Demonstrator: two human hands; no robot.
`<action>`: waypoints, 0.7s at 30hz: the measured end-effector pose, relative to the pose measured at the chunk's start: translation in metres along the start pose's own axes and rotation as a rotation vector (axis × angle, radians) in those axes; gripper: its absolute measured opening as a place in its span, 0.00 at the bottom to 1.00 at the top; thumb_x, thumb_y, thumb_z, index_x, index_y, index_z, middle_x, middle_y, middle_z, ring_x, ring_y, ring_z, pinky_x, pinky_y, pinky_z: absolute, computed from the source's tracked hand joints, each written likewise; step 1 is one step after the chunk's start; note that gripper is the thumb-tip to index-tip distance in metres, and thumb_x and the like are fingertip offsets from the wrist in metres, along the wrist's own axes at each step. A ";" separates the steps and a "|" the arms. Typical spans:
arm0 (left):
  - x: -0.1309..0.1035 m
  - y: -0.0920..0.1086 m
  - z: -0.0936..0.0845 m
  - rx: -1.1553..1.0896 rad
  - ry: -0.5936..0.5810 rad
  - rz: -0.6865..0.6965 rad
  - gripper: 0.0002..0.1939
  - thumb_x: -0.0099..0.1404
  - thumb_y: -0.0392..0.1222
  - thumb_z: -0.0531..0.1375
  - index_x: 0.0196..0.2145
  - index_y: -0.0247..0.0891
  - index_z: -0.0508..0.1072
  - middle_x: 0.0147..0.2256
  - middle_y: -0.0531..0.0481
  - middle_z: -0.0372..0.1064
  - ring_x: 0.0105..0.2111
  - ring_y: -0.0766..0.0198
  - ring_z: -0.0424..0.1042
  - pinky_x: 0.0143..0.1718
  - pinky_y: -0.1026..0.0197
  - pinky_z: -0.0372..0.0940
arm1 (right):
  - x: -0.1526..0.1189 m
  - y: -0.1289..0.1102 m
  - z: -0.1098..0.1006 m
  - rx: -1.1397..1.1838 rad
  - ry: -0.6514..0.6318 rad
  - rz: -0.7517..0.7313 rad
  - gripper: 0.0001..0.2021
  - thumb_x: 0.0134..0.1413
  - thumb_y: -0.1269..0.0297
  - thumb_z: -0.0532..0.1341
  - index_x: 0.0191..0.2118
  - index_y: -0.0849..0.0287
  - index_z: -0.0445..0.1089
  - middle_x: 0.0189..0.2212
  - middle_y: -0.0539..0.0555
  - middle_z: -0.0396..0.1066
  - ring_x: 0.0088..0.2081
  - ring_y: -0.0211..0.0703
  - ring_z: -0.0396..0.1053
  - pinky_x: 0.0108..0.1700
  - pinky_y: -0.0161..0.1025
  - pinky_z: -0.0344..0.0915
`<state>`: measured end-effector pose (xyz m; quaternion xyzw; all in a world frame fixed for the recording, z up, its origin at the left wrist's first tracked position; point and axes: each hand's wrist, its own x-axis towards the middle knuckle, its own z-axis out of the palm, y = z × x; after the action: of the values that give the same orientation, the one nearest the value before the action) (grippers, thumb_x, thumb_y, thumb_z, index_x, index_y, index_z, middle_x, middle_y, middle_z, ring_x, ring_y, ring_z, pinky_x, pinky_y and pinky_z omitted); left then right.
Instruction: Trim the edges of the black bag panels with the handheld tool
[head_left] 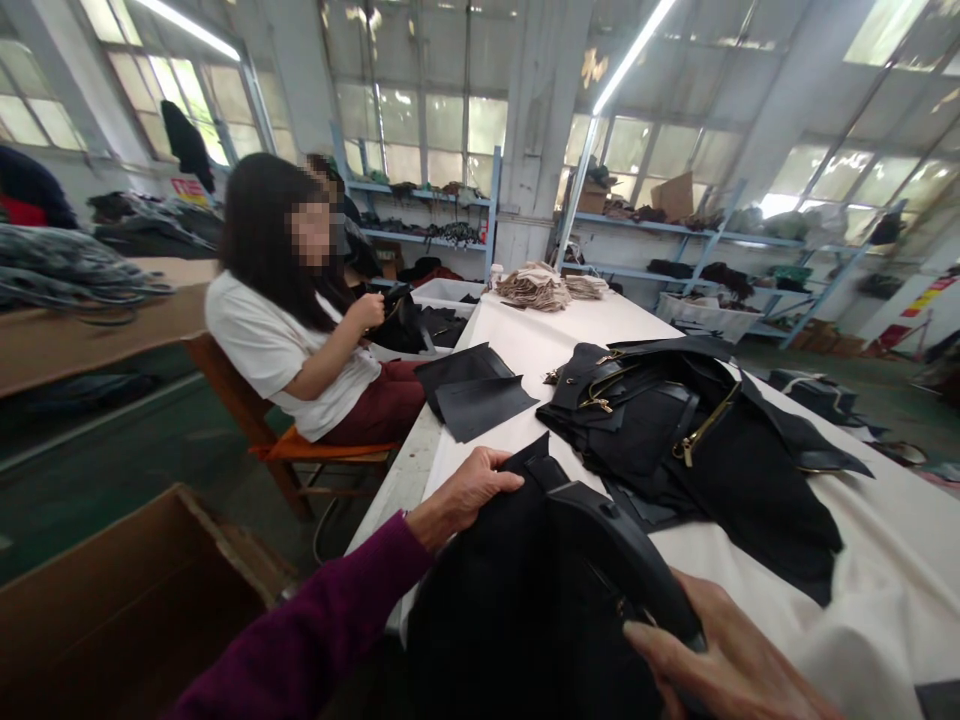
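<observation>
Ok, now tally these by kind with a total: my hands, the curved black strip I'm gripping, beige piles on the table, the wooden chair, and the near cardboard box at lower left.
Hands, left hand and right hand: 2
Curved black strip: 1
Beige piles: 2
Wooden chair: 1
Near cardboard box: 1
Total: 7

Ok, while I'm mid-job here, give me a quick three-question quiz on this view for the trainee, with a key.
1. What colour is the left sleeve? A) white B) purple C) green
2. True or false: the left hand grips the black cloth, while the right hand holds the curved black strip.
3. Fill in: the zips on the black bundle lying on the table are ____ in colour.

Key: 1. B; 2. True; 3. gold.
</observation>
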<state>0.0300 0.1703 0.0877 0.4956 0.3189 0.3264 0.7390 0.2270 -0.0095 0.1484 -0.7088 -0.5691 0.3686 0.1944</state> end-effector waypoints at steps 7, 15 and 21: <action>-0.027 -0.002 0.007 0.184 -0.130 0.138 0.11 0.51 0.37 0.60 0.34 0.32 0.77 0.26 0.50 0.71 0.22 0.68 0.65 0.24 0.67 0.57 | 0.002 -0.018 0.003 0.051 -0.099 -0.090 0.12 0.56 0.54 0.55 0.32 0.58 0.61 0.16 0.45 0.65 0.20 0.40 0.66 0.23 0.32 0.62; -0.032 -0.017 0.019 0.075 -0.150 0.088 0.08 0.48 0.36 0.60 0.29 0.32 0.75 0.24 0.51 0.70 0.20 0.69 0.64 0.23 0.66 0.58 | 0.010 -0.031 -0.016 0.063 0.038 -0.158 0.17 0.55 0.50 0.56 0.23 0.57 0.60 0.15 0.47 0.65 0.19 0.41 0.66 0.22 0.34 0.63; -0.022 -0.022 0.022 -0.087 -0.071 -0.045 0.07 0.42 0.32 0.60 0.24 0.31 0.73 0.20 0.51 0.69 0.16 0.70 0.63 0.20 0.67 0.56 | -0.006 -0.016 -0.024 -0.052 0.036 -0.116 0.21 0.57 0.47 0.53 0.21 0.56 0.62 0.16 0.48 0.67 0.21 0.41 0.68 0.25 0.34 0.64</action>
<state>0.0384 0.1349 0.0765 0.4671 0.2892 0.3053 0.7778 0.2332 -0.0069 0.1767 -0.6860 -0.6152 0.3289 0.2071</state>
